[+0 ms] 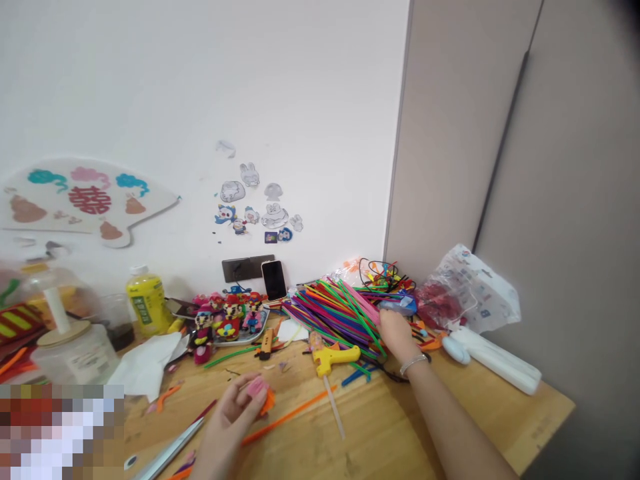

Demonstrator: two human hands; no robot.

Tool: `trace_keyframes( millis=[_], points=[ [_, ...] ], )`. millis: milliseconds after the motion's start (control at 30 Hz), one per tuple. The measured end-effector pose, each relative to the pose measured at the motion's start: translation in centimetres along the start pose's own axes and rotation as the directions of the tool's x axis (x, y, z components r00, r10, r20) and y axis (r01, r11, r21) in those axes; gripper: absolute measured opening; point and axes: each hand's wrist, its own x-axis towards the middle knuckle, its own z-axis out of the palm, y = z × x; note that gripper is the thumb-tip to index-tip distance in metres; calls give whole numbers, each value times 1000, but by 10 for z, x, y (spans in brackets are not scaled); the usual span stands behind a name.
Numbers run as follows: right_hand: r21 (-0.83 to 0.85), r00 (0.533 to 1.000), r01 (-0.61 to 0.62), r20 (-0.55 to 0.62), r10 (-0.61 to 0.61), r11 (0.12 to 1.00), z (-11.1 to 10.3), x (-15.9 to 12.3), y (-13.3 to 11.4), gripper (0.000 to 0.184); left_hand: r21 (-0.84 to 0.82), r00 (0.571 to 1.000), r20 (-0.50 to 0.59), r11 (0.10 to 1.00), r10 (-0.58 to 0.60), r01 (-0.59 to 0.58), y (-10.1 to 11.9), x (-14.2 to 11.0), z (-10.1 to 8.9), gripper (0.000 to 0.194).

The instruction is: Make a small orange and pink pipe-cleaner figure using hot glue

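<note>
My left hand point(237, 410) is closed around a small pink and orange fuzzy piece point(258, 388), held over the front of the table. My right hand point(399, 333) reaches to the right end of a big pile of colored pipe cleaners point(330, 313). Its fingers are bent at the pink pipe cleaners point(363, 303) and seem to grip them, though the fingertips are mostly hidden. Between my hands lies a yellow hot glue gun point(335, 358) with a clear glue stick point(334, 408) sticking out. An orange pipe cleaner point(293, 417) lies beside my left hand.
Several finished dolls point(233, 320) stand on a tray at the back. Scissors point(173, 450) lie at front left, near white paper point(147, 363). A yellow bottle point(146, 300) and a phone point(273, 280) stand by the wall. A plastic bag point(473, 290) is at right.
</note>
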Motion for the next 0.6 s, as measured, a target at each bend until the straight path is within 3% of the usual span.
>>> trace_keyframes(
  millis=[200,467,533,600],
  points=[
    [303,999,32,32,-44,952,3,3,3,24,95,998,4,994,58,-58,-4,3,-2,50],
    [705,959,193,11,-283,682,3,3,-14,23,7,999,17,999,-42,42,-13,6,-6,47],
    [745,945,246,-42,-325,620,4,-2,-23,21,-32,999,28,999,-41,42,-16,9,-7,50],
    [722,904,386,-171,-392,574,3,-12,-35,18,-34,997,65,999,-40,42,-18,11,-8,51]
  ],
)
